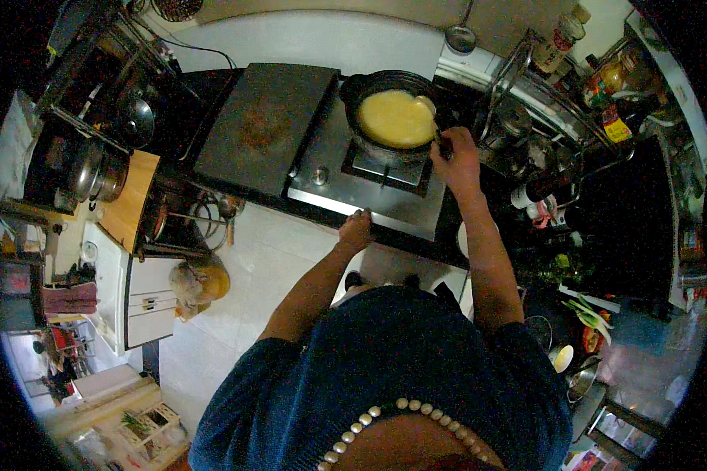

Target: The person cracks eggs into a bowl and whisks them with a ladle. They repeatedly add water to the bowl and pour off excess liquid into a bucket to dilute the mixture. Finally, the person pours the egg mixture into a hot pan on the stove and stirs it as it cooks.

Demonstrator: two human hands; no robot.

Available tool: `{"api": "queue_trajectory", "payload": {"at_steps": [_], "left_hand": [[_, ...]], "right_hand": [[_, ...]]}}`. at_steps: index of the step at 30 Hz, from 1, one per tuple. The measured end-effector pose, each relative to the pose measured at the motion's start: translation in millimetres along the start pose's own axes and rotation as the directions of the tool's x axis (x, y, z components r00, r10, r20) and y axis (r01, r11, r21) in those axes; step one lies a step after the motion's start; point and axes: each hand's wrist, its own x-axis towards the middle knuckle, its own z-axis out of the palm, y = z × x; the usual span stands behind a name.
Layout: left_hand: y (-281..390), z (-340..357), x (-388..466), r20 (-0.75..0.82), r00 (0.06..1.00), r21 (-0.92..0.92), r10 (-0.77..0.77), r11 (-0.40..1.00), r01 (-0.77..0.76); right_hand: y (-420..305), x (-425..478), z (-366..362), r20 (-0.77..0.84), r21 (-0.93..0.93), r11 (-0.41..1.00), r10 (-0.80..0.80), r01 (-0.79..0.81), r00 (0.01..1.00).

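Observation:
A dark pot (362,136) stands on the right part of the gas stove (400,215), holding a smooth yellow liquid (395,120). At the pot's right rim, my right hand (461,156) grips the handle of a metal spoon or ladle (425,103), whose far end dips into the liquid. The lower part of that utensil is hidden. My left hand (355,231) is curled over the counter's front edge (324,219), below the stove. Left of the pot, a flat dark cover (265,129) with a brownish stained patch lies over the other part of the stove.
A metal ladle (461,39) hangs on the back wall. To the right stand a wire rack (509,70), bottles and jars. Leafy green vegetables (589,318) and a metal bowl (584,377) lie farther right. A metal pot (85,176) sits at left; a bag (200,282) is below it.

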Motion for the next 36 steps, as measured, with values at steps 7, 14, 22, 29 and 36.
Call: {"api": "queue_trajectory", "payload": {"at_steps": [7,14,22,29,36], "left_hand": [[12.1,-18.8,-2.2,0.072,0.997,-0.067,-0.037,0.997,0.042],[11.7,-18.3,-2.9,0.019,1.000,-0.041,0.001,0.999,0.000],[2.7,-7.7,0.0,0.010,1.000,-0.052,0.025,0.998,-0.024],[10.3,-18.3,-2.7,0.041,0.999,-0.084,-0.002,0.996,0.006],[10.6,-15.9,2.6,0.086,0.996,-0.044,-0.032,0.998,0.036]], "right_hand": [[-2.0,6.8,-10.0,-0.065,0.177,0.984,-0.001,0.013,0.998],[-8.9,-4.1,18.3,0.202,0.626,0.660,0.377,-0.415,0.904],[-16.2,-8.0,25.5,0.242,0.841,0.258,0.607,-0.476,0.757],[-7.8,-8.8,12.7,0.175,0.880,0.254,0.613,-0.402,0.770],[-3.6,-4.2,-11.5,0.050,0.791,0.503,0.514,-0.348,0.857]]}}
